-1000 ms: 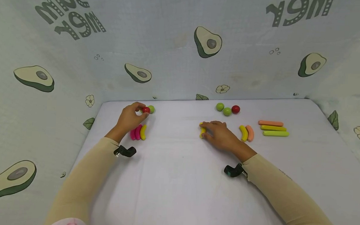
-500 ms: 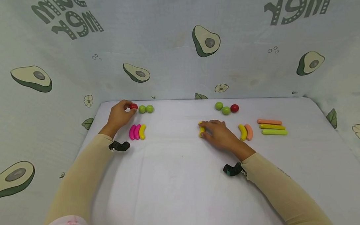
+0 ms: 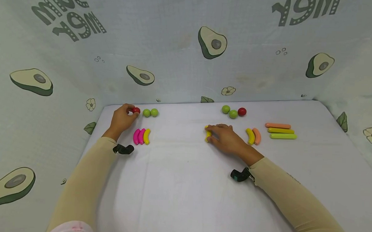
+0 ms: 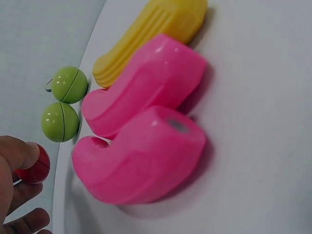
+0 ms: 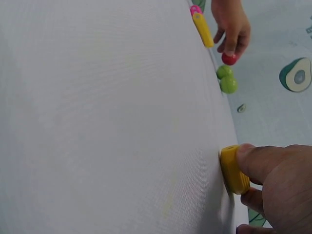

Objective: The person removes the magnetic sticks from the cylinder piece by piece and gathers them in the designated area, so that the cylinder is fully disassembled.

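Note:
At the table's back left, my left hand (image 3: 122,121) pinches a red ball (image 3: 136,110) between thumb and fingers. Two green balls (image 3: 146,113) sit just right of it, side by side. Nearer to me, two pink curved pieces (image 4: 141,156) and a yellow banana-shaped piece (image 3: 146,136) lie in a row. Around the middle of the table my right hand (image 3: 226,139) grips another yellow banana-shaped piece (image 5: 234,169), partly hidden by the fingers in the head view. In the right wrist view that piece appears against the white cloth.
Behind the right hand lie more green balls (image 3: 233,114) and a red ball (image 3: 242,111). To its right are a yellow curved piece (image 3: 250,136), an orange curved piece (image 3: 257,136) and three straight sticks (image 3: 282,136). An avocado-print cloth (image 3: 176,44) hangs behind the table.
My left hand has carried the red ball leftward, from in front of the green balls to their left. The right hand stays in place with its yellow piece.

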A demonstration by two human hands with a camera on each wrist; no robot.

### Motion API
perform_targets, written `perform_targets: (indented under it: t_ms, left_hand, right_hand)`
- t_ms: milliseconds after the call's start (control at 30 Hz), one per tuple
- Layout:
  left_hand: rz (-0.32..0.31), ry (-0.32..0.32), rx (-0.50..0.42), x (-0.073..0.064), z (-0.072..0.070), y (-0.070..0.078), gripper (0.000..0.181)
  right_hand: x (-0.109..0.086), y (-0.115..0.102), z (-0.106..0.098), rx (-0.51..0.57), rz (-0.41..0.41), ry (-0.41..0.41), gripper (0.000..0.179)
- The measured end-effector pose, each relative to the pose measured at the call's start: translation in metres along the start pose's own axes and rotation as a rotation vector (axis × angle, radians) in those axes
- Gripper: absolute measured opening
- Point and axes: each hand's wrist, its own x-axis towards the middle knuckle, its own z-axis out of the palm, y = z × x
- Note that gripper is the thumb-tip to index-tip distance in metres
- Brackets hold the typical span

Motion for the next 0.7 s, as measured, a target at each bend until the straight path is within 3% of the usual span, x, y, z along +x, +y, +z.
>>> perform_targets:
  t_ms: [700]
  left_hand:
    - [-0.035, -0.049, 0.041, 0.0021, 0.01, -0.0001, 0.046]
  right_hand:
    - [0.0004, 0.0029, 0.0021, 0.003, -0.007, 0.009, 0.05]
